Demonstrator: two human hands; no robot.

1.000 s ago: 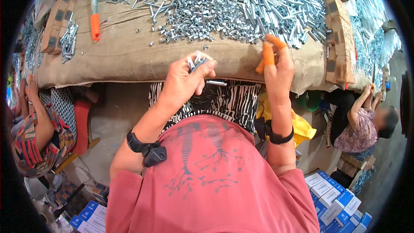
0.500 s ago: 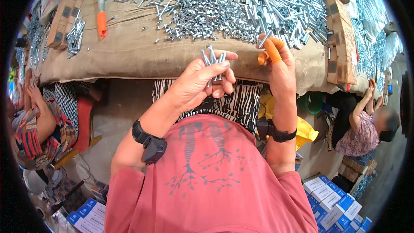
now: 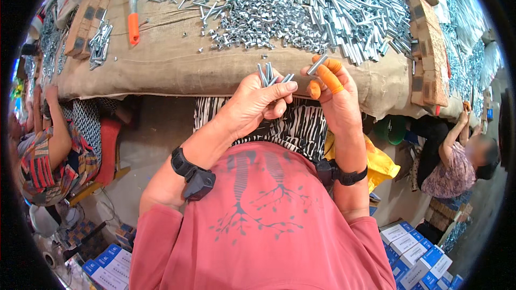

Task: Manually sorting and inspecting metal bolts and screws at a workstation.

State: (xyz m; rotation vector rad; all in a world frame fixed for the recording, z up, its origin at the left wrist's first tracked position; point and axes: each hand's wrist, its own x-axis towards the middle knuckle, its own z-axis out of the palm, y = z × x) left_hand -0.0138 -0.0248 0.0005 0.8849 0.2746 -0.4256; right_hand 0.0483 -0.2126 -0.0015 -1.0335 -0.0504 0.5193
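In my left hand [image 3: 251, 101] is a bunch of slim silver bolts [image 3: 265, 75], with the thumb pressed over them and the fingers curled beneath. Some bolts stick upward and others point right. My right hand [image 3: 339, 96] wears orange finger cots [image 3: 330, 78] and pinches a short silver metal sleeve [image 3: 317, 65] between thumb and fingertips. The hands are close together but apart, in front of the table's padded edge. Just beyond them, a heap of small silver nuts [image 3: 252, 21] and a heap of metal sleeves [image 3: 349, 16] lie on the brown cloth [image 3: 166, 64].
An orange-handled tool [image 3: 134, 29] and a small pile of bolts [image 3: 100, 45] lie at left. Wooden blocks border the work surface left [image 3: 86, 24] and right [image 3: 430, 59]. Other people sit on both sides. Blue-and-white boxes [image 3: 414, 258] are stacked at lower right.
My right hand has come left and slightly down with the sleeve, nearer my left hand. The left fingers have curled in more, and the bolts are tilted differently.
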